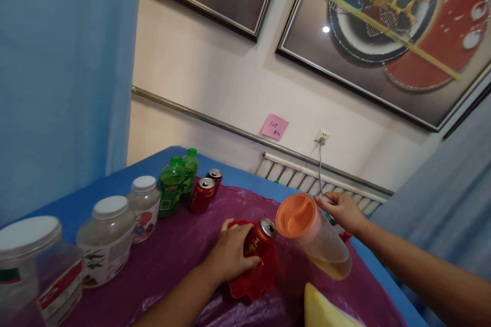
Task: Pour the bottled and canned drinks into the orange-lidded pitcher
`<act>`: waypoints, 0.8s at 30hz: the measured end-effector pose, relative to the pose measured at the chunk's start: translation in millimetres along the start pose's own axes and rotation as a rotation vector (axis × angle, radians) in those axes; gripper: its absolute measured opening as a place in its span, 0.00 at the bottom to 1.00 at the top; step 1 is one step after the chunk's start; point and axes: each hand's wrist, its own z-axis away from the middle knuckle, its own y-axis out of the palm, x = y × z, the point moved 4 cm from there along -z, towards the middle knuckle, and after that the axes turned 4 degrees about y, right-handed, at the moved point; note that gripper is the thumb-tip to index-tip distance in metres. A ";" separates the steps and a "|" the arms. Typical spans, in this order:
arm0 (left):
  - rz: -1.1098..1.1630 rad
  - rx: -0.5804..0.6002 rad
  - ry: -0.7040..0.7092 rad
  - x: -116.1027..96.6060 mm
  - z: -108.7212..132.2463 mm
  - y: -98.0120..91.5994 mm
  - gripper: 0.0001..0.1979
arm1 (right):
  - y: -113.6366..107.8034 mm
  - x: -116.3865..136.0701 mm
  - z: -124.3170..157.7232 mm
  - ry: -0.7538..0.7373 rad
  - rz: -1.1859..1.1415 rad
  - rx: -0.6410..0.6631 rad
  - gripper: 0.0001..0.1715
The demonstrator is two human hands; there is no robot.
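My left hand (233, 251) is wrapped round a red drink can (260, 239), which leans slightly to the right with its top uncovered. Under the can and hand lies a red dish with a scalloped edge (251, 282). On the right, my right hand (341, 210) is closed at the upper side of a clear plastic pitcher (326, 253); its grip on the handle is partly hidden. The pitcher tilts left, its orange lid (297, 216) close to the can's top but apart from it. Some yellowish liquid lies low in the pitcher.
Two red cans (202, 195) and two green bottles (171, 187) stand at the back left. Several clear jars with white lids (109, 240) line the left side. A yellow object (324, 309) is at the front. Purple plastic sheeting (233, 199) covers the blue table.
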 end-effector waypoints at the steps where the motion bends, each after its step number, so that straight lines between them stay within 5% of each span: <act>1: -0.001 0.001 0.001 0.1 0.1 0.2 0.28 | -0.1 0.4 0.3 0.003 -0.006 0.001 0.31; 24: 0.013 0.008 0.016 -0.9 0.3 1.2 0.27 | -1.6 2.0 -0.1 0.000 0.027 0.006 0.31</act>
